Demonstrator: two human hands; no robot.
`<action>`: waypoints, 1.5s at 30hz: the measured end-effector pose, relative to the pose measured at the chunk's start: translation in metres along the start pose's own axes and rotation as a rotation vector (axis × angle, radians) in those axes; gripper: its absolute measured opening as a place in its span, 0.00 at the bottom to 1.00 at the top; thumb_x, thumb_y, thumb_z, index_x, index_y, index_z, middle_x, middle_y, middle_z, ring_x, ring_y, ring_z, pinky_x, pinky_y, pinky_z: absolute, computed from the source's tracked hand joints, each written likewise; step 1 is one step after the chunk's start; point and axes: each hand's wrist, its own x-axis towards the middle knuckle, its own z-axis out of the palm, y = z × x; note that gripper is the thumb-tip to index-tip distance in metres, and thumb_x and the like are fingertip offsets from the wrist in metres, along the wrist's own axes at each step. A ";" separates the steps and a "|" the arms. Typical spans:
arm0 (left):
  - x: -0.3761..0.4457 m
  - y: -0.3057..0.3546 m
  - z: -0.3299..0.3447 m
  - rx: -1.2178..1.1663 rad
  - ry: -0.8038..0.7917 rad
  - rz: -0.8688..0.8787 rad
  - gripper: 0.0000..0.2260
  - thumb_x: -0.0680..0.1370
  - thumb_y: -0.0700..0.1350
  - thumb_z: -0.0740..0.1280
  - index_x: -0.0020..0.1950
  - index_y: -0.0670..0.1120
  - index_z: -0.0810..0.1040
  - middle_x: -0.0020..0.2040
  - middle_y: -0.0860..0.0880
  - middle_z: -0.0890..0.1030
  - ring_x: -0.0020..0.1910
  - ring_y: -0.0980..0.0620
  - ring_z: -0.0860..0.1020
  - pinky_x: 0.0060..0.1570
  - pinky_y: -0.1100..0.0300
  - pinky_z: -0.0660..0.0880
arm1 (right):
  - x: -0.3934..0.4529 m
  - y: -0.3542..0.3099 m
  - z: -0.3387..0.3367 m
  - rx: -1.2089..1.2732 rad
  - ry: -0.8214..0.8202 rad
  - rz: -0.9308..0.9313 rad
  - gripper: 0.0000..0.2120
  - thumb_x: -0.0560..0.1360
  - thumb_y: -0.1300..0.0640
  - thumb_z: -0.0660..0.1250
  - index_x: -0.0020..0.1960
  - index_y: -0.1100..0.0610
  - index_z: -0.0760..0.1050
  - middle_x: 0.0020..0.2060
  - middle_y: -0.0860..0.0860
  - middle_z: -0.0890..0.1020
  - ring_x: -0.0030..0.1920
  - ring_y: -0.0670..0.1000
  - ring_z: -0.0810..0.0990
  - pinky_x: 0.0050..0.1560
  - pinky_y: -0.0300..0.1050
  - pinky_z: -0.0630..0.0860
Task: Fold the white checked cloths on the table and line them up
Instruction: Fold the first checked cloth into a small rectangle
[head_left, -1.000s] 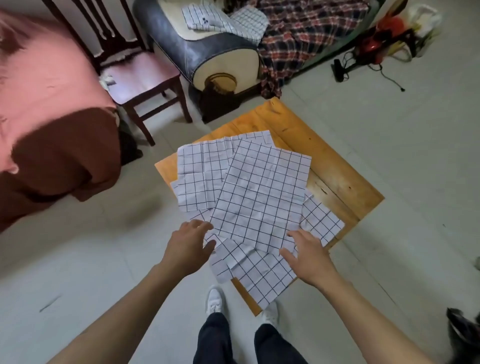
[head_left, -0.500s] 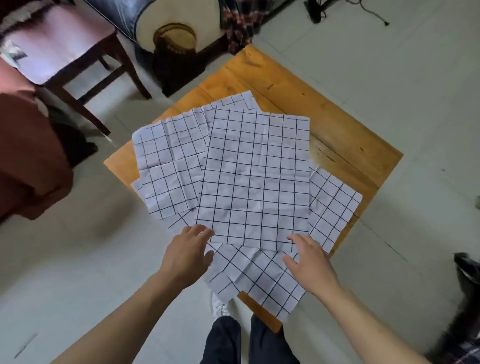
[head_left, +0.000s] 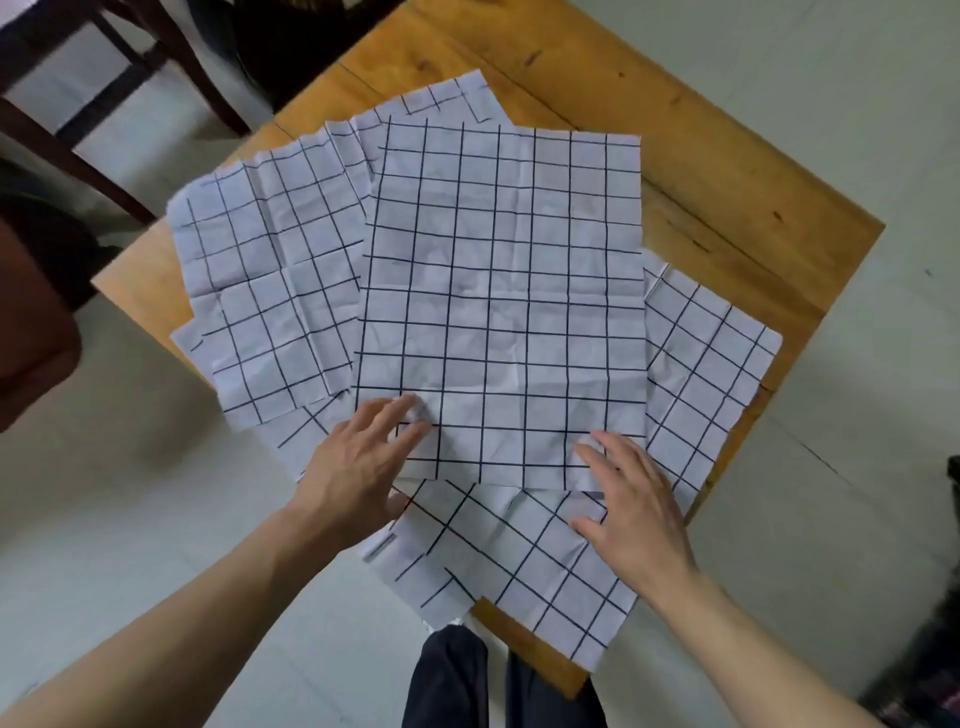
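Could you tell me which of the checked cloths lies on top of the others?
The middle cloth: its whole outline shows, it overlaps every neighbour, and both the left hand and the right hand rest on its near corners.

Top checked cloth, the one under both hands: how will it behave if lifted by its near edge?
The top checked cloth looks thin and creased, so it will probably droop from the grip rather than hold flat. It seems light, so the left hand and right hand should lift it easily. It overlaps the other cloths, so it may drag them.

Unfolded checked cloths (head_left: 498, 291) overlapping on table (head_left: 727, 197)
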 end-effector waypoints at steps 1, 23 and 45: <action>0.001 0.000 0.000 0.004 0.010 0.003 0.42 0.59 0.54 0.81 0.71 0.52 0.72 0.74 0.47 0.70 0.67 0.44 0.72 0.52 0.49 0.79 | 0.001 0.001 0.000 0.003 0.017 -0.008 0.35 0.66 0.50 0.80 0.70 0.51 0.72 0.71 0.49 0.71 0.72 0.51 0.66 0.70 0.47 0.63; -0.008 -0.005 -0.011 -0.231 0.334 -0.055 0.13 0.67 0.37 0.76 0.46 0.46 0.75 0.57 0.50 0.82 0.56 0.43 0.77 0.48 0.50 0.73 | 0.012 -0.018 0.010 -0.036 0.175 -0.119 0.33 0.65 0.55 0.78 0.68 0.52 0.72 0.64 0.52 0.73 0.65 0.54 0.71 0.65 0.55 0.72; -0.122 0.019 -0.072 -0.203 0.618 -0.071 0.06 0.77 0.45 0.65 0.47 0.47 0.81 0.46 0.53 0.82 0.45 0.44 0.79 0.45 0.52 0.71 | -0.071 -0.031 -0.082 0.107 0.314 -0.134 0.05 0.76 0.60 0.71 0.50 0.53 0.79 0.43 0.44 0.79 0.44 0.48 0.76 0.47 0.47 0.77</action>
